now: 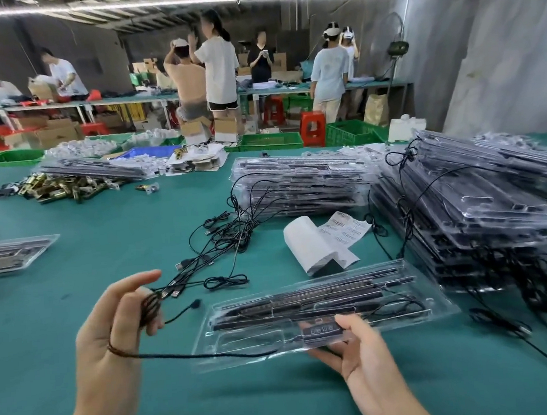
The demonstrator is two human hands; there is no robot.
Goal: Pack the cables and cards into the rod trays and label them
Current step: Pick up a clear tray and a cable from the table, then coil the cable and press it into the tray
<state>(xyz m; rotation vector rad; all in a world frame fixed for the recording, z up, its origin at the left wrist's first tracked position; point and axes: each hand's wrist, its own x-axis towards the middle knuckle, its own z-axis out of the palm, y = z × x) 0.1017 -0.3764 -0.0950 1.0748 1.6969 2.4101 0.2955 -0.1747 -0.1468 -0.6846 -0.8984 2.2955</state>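
A clear plastic rod tray with black rods lies tilted above the green table near me. My right hand grips its near edge, thumb on a small black controller. My left hand holds a coiled black cable wound round its fingers; one strand runs right from that hand to under the tray. A tangle of loose USB cables lies in the middle of the table. A white label roll with printed labels lies behind the tray.
Tall stacks of rod trays stand at the right and centre back, with cables trailing from them. Another tray lies at the left edge. Gold metal parts are heaped far left. Several people work at benches behind green crates.
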